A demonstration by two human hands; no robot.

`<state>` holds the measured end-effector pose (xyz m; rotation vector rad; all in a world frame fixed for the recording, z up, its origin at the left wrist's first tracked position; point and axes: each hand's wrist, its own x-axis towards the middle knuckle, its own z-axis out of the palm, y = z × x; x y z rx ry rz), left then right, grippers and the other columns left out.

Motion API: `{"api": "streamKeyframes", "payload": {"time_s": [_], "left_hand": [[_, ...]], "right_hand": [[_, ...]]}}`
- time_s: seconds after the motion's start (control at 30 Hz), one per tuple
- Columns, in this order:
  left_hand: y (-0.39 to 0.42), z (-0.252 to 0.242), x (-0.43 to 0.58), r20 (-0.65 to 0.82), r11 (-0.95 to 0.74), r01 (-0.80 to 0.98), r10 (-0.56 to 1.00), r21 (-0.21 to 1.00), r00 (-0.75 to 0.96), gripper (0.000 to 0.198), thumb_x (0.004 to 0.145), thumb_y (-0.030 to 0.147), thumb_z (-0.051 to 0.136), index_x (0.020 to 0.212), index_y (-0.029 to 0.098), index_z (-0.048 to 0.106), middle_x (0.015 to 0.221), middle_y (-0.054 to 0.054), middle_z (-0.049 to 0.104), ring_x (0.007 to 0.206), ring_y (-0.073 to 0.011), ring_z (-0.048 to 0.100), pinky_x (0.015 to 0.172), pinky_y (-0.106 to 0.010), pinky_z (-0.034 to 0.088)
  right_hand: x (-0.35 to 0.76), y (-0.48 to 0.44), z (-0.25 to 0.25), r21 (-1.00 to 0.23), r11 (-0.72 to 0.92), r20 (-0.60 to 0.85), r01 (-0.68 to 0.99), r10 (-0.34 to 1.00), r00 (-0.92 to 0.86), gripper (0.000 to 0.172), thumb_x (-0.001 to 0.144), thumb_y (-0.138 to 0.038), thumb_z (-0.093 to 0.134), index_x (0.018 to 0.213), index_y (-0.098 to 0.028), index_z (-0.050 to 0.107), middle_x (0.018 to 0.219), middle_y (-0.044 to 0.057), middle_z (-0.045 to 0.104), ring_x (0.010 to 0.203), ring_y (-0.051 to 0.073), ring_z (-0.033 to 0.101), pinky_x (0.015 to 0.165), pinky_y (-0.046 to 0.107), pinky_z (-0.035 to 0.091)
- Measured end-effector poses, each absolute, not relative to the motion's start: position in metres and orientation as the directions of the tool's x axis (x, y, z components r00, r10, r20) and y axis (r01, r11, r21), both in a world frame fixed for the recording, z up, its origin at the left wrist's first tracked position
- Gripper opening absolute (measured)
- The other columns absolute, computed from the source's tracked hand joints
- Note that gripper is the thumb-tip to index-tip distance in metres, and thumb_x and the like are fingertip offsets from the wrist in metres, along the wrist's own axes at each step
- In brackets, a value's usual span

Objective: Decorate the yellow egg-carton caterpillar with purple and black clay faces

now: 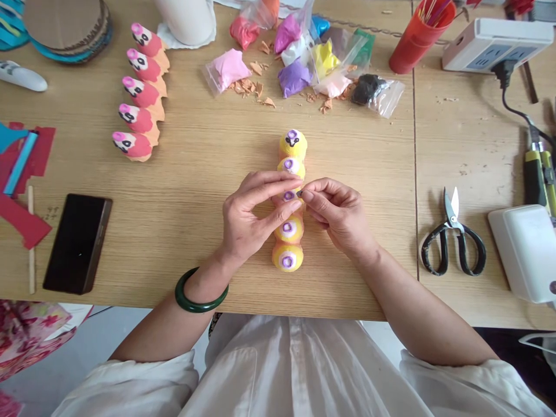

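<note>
The yellow five-bump strip (297,230) lies lengthwise on the wood-grain counter (195,174), directly in front of the person. Its farthest bump bears black facial marks and a purple ring; the two nearest bumps show only a white patch and a purple ring. The step in hand appears to be the fitting of dark facial details at the third bump, which the fingers partly hide. Right hand (342,213): the grip pinches a small dark piece (300,194) between thumb and index finger, over the right side of that bump. Left hand (249,214): the grip is spread, with thumb and fingers parted around the third purple ring; whether the fingertips touch the strip cannot be told. The next move likely calls for a light, steady pinch and exact alignment with the white patch, since excess pressure could deform the soft material. Containers: clear plastic bags lie grouped beyond the strip. The rightmost clear bag (393,97) holds what appears to be black modelling clay (367,88); the leftmost holds pink clay (232,68). Bags between these hold, among other colours, purple clay (294,77), yellow clay (325,59) and green clay (364,45). Orange-brown scraps (256,68) lie among the bags. To their right, the red cup (414,46) contains thin sticks (431,8).
</note>
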<state>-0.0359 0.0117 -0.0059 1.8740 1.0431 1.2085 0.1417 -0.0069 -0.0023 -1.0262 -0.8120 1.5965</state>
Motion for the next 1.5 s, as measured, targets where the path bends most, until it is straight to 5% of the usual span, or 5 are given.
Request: {"api": "streamKeyframes", "payload": {"time_s": [0.33, 0.63, 1.0, 1.33, 1.5], "left_hand": [[0.014, -0.005, -0.035, 0.434, -0.493, 0.252, 0.864, 0.833, 0.255, 0.006, 0.098, 0.035, 0.079, 0.101, 0.032, 0.083, 0.105, 0.0, 0.083, 0.103, -0.0186, 0.077, 0.096, -0.037, 0.063], [0.009, -0.005, -0.037, 0.331, -0.355, 0.222, 0.934, 0.908, 0.137, 0.018, 0.104, 0.044, 0.071, 0.106, 0.03, 0.084, 0.113, -0.003, 0.081, 0.106, -0.0196, 0.077, 0.082, -0.032, 0.068], [0.009, -0.003, -0.033, 0.326, -0.359, 0.26, 0.931, 0.896, 0.163, 0.01, 0.098, 0.039, 0.079, 0.096, 0.032, 0.085, 0.103, -0.001, 0.083, 0.099, -0.0197, 0.076, 0.085, -0.036, 0.065], [0.016, -0.013, -0.034, 0.282, -0.291, 0.179, 0.957, 0.94, 0.073, 0.014, 0.096, 0.039, 0.081, 0.094, 0.026, 0.083, 0.097, 0.0, 0.082, 0.089, -0.015, 0.077, 0.078, -0.027, 0.065], [0.035, -0.027, -0.039, 0.334, -0.336, 0.216, 0.941, 0.917, 0.045, 0.018, 0.095, 0.042, 0.082, 0.094, 0.025, 0.082, 0.103, -0.002, 0.081, 0.1, -0.0176, 0.077, 0.072, -0.025, 0.065]], "right_hand": [[0.141, -0.007, 0.0, -0.852, -0.286, -0.231, -0.438, 0.957, -0.175, 0.047, 0.069, -0.055, 0.098, 0.081, -0.02, 0.069, 0.056, -0.01, 0.047, 0.048, 0.003, 0.027, 0.043, 0.021, 0.023], [0.143, -0.007, -0.002, -0.879, -0.271, -0.248, -0.393, 0.962, -0.111, 0.048, 0.071, -0.06, 0.096, 0.08, -0.021, 0.069, 0.056, -0.008, 0.048, 0.048, 0.005, 0.031, 0.042, 0.021, 0.024], [0.143, -0.006, -0.005, -0.925, -0.19, -0.173, -0.33, 0.982, -0.08, 0.047, 0.073, -0.061, 0.094, 0.079, -0.021, 0.07, 0.062, -0.005, 0.057, 0.058, 0.009, 0.054, 0.054, 0.023, 0.047], [0.143, -0.008, -0.006, -0.959, -0.154, -0.171, -0.237, 0.984, 0.057, 0.049, 0.085, -0.067, 0.082, 0.086, -0.019, 0.072, 0.063, -0.005, 0.05, 0.057, 0.008, 0.043, 0.051, 0.024, 0.037], [0.141, -0.008, -0.012, -0.976, -0.113, -0.121, -0.186, 0.992, 0.034, 0.051, 0.087, -0.07, 0.078, 0.087, -0.02, 0.071, 0.061, -0.007, 0.045, 0.054, 0.008, 0.038, 0.05, 0.024, 0.035]]}}
